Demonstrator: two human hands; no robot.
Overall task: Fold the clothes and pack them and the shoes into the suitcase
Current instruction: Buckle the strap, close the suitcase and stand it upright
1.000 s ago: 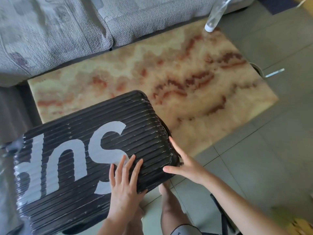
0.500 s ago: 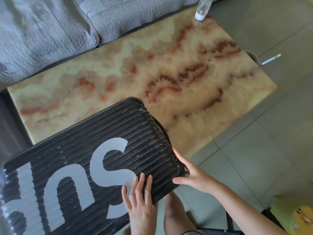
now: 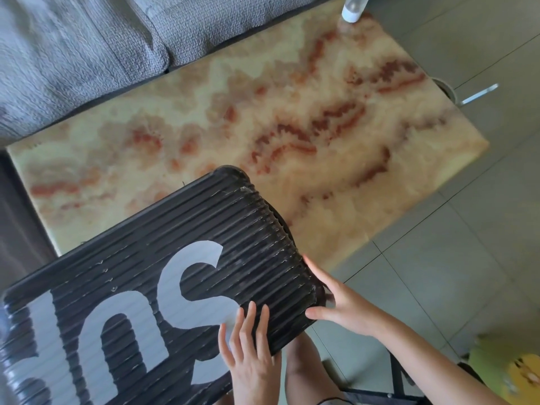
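A closed black ribbed suitcase (image 3: 140, 287) with large white letters lies on the near left part of the marble table (image 3: 292, 112), its near end overhanging the edge. My left hand (image 3: 248, 346) rests flat on the lid near its lower right corner, fingers straight. My right hand (image 3: 336, 305) touches the suitcase's right end at the corner, fingers extended along the side and thumb below. No clothes or shoes are in view.
A grey sofa (image 3: 87, 48) runs along the table's far side. A clear bottle (image 3: 353, 7) stands at the far right corner. The tiled floor (image 3: 467, 273) lies to the right, with a yellow-green object (image 3: 508, 372) at the lower right. My knee shows below the suitcase.
The view has shifted and the suitcase has slid a little toward me and to the left. Both hands stay on its near right corner.
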